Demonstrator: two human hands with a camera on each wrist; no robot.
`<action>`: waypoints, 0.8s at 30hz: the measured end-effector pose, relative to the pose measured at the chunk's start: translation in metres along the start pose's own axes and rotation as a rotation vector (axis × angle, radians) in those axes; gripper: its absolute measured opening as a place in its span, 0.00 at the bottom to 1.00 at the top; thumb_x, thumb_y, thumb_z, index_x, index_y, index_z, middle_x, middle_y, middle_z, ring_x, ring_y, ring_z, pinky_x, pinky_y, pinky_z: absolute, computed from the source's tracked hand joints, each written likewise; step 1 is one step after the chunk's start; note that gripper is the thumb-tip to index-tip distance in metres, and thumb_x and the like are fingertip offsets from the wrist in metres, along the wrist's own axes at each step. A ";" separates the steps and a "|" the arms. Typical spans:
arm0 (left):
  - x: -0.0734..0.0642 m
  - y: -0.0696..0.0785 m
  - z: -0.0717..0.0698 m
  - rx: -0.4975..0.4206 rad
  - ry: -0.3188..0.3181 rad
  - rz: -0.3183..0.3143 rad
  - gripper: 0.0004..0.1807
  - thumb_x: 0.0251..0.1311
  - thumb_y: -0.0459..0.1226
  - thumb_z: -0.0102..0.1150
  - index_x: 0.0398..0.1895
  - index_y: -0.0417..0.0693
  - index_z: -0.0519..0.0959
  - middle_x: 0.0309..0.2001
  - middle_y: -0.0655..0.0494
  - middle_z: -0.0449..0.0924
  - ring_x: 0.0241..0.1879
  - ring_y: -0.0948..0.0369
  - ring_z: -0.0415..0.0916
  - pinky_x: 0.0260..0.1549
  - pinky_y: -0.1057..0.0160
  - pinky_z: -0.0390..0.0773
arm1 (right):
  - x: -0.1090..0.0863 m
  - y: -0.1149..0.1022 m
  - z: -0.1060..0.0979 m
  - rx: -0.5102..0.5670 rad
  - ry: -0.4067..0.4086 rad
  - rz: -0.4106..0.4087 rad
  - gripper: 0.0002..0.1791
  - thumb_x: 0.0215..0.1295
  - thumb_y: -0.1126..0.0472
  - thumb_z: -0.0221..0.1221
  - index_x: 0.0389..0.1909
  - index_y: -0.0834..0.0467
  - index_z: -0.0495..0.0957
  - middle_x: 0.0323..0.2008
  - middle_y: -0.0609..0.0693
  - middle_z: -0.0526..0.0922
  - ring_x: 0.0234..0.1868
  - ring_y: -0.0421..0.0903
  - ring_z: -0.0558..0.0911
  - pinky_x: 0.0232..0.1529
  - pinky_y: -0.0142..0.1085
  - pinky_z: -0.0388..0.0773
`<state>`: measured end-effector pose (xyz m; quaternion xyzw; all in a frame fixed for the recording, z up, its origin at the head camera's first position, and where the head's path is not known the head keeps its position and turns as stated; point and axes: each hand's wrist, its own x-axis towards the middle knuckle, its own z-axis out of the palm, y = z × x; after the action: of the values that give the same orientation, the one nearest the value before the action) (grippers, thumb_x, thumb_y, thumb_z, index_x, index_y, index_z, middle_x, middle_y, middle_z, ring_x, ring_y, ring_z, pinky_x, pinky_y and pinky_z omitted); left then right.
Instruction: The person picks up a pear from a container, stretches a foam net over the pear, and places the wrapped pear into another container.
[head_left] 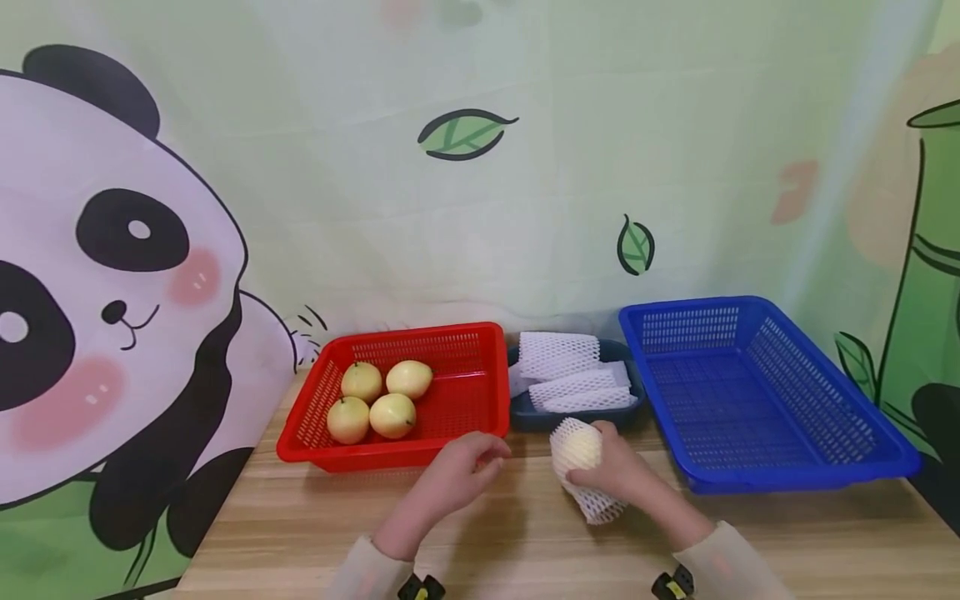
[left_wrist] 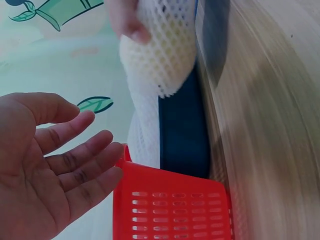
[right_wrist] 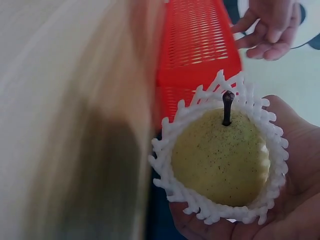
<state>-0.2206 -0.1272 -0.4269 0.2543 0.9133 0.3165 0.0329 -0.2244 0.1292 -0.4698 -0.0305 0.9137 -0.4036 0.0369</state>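
My right hand (head_left: 618, 467) grips a yellow pear (right_wrist: 220, 155) wrapped in a white foam net sleeve (head_left: 597, 504), held over the table in front of the dark blue tray. In the right wrist view the pear's dark stem shows at the sleeve's ragged open end, and the palm lies against its side. Relaxed and holding nothing, my left hand (head_left: 461, 473) hovers by the front right corner of the red basket (head_left: 468, 454). Its palm and loosely bent fingers (left_wrist: 92, 147) show in the left wrist view. Several bare pears (head_left: 392, 416) lie in the left part of that basket.
Between the two baskets stands a small dark blue tray (head_left: 525, 422) with several white foam net sleeves (head_left: 558, 357) piled in it. A large blue basket (head_left: 795, 479) sits at the right. Behind the wooden table (head_left: 300, 533) hangs a printed panda curtain (head_left: 337, 208).
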 end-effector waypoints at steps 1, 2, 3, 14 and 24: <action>0.001 0.000 0.000 -0.003 0.001 -0.008 0.12 0.67 0.34 0.60 0.52 0.43 0.83 0.50 0.48 0.86 0.48 0.55 0.80 0.53 0.53 0.83 | -0.002 -0.002 -0.003 -0.001 0.005 -0.007 0.51 0.49 0.57 0.75 0.67 0.76 0.58 0.53 0.74 0.79 0.50 0.63 0.83 0.53 0.58 0.83; 0.001 0.001 0.000 -0.011 0.004 -0.017 0.13 0.67 0.34 0.61 0.53 0.44 0.82 0.51 0.49 0.86 0.49 0.55 0.80 0.54 0.51 0.84 | -0.004 -0.004 -0.007 -0.004 0.009 -0.017 0.51 0.49 0.57 0.75 0.67 0.75 0.58 0.53 0.74 0.79 0.50 0.63 0.83 0.53 0.58 0.83; 0.002 0.002 0.000 -0.016 0.007 -0.025 0.14 0.67 0.35 0.61 0.55 0.44 0.82 0.52 0.49 0.85 0.50 0.54 0.80 0.55 0.50 0.84 | -0.006 -0.007 -0.011 -0.008 0.013 -0.024 0.51 0.49 0.56 0.75 0.67 0.75 0.58 0.54 0.74 0.79 0.50 0.64 0.83 0.52 0.57 0.83; 0.013 0.018 0.009 -0.045 0.065 0.036 0.31 0.62 0.38 0.66 0.70 0.47 0.72 0.67 0.47 0.76 0.62 0.51 0.76 0.60 0.49 0.82 | -0.006 -0.044 -0.077 0.009 0.021 -0.108 0.56 0.57 0.53 0.71 0.75 0.71 0.47 0.62 0.78 0.71 0.55 0.67 0.81 0.52 0.57 0.83; 0.037 0.055 0.015 0.135 0.008 0.132 0.37 0.59 0.46 0.69 0.72 0.53 0.71 0.73 0.52 0.71 0.71 0.54 0.70 0.62 0.55 0.81 | 0.012 -0.066 -0.146 -0.007 0.068 -0.101 0.55 0.64 0.51 0.65 0.78 0.70 0.41 0.67 0.78 0.64 0.60 0.70 0.75 0.56 0.61 0.81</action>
<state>-0.2249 -0.0638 -0.4022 0.3144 0.9139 0.2566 -0.0091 -0.2484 0.1908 -0.3233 -0.0628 0.9132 -0.4025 -0.0145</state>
